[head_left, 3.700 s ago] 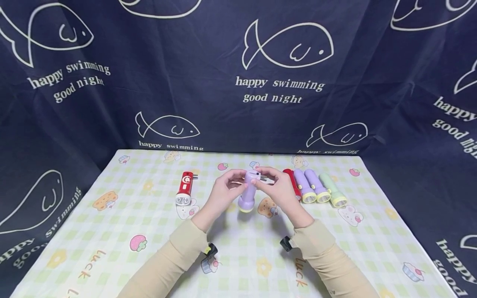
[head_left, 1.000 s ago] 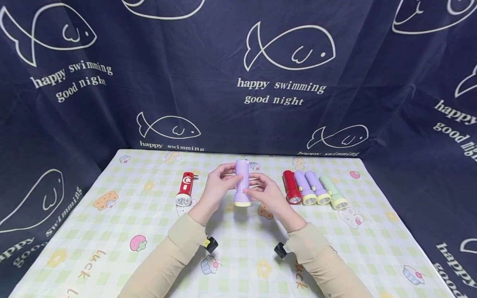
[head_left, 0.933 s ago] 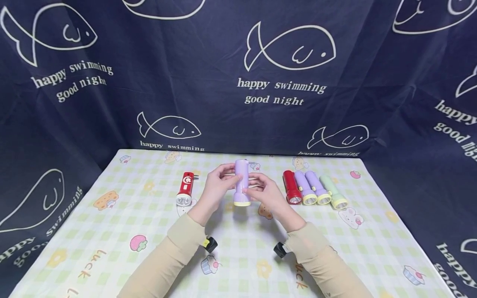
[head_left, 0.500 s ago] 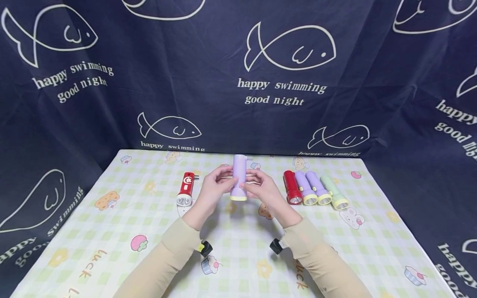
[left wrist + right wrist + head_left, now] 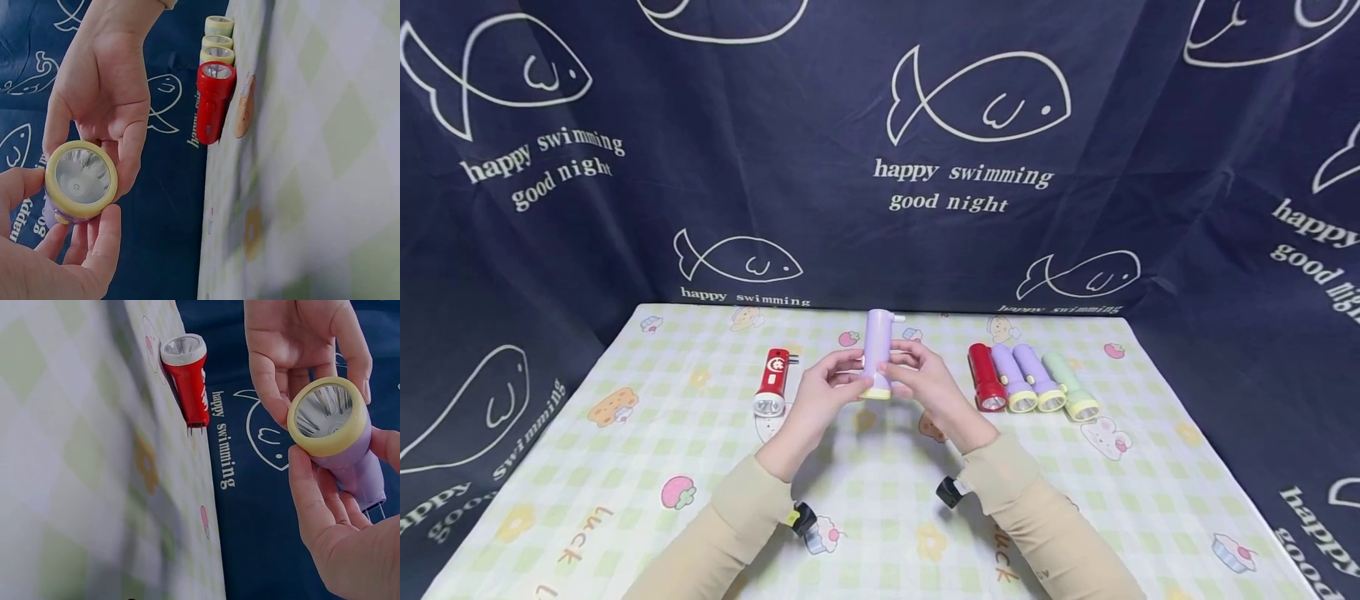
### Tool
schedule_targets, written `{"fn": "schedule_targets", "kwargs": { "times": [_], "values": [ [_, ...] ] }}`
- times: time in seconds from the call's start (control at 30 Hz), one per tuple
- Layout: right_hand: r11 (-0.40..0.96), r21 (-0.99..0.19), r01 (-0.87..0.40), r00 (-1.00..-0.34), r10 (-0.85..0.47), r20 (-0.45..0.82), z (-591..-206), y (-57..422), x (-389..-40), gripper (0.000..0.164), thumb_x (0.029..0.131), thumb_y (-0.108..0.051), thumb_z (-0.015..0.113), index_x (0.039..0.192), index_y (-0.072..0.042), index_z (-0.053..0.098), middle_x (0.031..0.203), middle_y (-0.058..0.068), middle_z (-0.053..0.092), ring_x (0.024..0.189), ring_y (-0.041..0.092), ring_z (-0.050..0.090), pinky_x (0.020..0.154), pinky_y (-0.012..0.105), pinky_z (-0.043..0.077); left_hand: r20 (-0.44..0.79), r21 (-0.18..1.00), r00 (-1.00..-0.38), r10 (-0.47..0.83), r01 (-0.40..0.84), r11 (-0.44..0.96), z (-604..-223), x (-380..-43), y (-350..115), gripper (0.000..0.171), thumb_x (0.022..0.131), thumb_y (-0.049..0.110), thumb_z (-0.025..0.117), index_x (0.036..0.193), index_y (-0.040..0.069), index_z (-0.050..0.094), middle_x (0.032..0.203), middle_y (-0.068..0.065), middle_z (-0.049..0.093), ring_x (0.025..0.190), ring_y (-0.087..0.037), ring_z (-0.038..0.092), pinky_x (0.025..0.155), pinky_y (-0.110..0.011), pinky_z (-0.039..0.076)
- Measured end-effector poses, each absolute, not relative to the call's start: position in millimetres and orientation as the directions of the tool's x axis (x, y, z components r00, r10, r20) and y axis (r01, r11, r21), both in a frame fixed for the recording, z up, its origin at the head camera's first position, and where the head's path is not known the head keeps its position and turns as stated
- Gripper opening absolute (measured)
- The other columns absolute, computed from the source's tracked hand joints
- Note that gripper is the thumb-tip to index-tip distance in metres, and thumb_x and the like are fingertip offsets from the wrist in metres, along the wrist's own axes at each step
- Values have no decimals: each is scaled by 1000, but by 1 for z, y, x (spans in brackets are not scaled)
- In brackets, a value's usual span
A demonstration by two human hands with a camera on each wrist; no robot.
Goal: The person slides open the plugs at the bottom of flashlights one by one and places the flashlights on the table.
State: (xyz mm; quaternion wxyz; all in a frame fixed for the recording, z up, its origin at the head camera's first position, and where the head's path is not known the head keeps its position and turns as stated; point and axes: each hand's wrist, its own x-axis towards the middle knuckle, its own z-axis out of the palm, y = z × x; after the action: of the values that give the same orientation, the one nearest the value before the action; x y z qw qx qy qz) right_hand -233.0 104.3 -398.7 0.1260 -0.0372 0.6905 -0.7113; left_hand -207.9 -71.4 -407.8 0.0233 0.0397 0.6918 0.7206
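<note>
A light purple flashlight point(image 5: 877, 346) with a yellow rim stands roughly upright in the air, its head down and metal plug prongs jutting from its upper right side. My left hand point(image 5: 820, 396) pinches it low, near the rim, from the left. From the right, my right hand point(image 5: 931, 382) holds it between thumb and fingers. The left wrist view shows the lens point(image 5: 82, 176) and a small yellow switch point(image 5: 61, 219) near my left fingers. Two bare prongs point(image 5: 375, 511) show at the tail in the right wrist view. The lens looks unlit.
To the left lies a red flashlight point(image 5: 772, 383) with a white head and prongs out. On the right, a red flashlight point(image 5: 987, 379), two purple flashlights point(image 5: 1012, 375) and a green one point(image 5: 1070, 387) lie side by side on the checked tablecloth point(image 5: 880, 533). A dark fish-print curtain point(image 5: 820, 150) hangs behind.
Earlier my right hand was at the plug end; it has since moved down the body. The flashlight has turned more upright and shifted left. My left hand has slid down toward the yellow rim.
</note>
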Motion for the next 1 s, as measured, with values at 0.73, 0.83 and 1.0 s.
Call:
{"fn": "schedule_targets", "kwargs": {
  "times": [0.73, 0.83, 1.0],
  "values": [
    [-50, -992, 112, -969, -226, -98, -409, 79, -237, 47, 85, -14, 70, 127, -5, 52, 113, 17, 62, 85, 16, 66, 77, 38, 57, -20, 999, -1000, -20, -20, -27, -412, -206, -85, 45, 82, 5, 70, 126, 6, 58, 119, -16, 61, 93, -18, 63, 77, -34, 57],
    [-46, -993, 105, -967, -239, -91, -408, 77, -238, 49, 85, -15, 70, 129, -5, 51, 115, 18, 61, 88, 17, 65, 82, 41, 55, -28, 999, -999, -23, -27, -34, -412, -208, -88, 44, 83, 4, 69, 126, 5, 58, 119, -17, 61, 94, -18, 63, 76, -33, 57],
    [-35, -995, 91, -959, -273, -79, -410, 74, -239, 52, 84, -14, 69, 132, -7, 50, 120, 18, 59, 95, 18, 64, 88, 43, 52, -42, 999, -999, -26, -41, -32, -412, -210, -94, 42, 84, 5, 68, 125, 5, 58, 120, -16, 61, 95, -19, 64, 75, -32, 57]
  ]
}}
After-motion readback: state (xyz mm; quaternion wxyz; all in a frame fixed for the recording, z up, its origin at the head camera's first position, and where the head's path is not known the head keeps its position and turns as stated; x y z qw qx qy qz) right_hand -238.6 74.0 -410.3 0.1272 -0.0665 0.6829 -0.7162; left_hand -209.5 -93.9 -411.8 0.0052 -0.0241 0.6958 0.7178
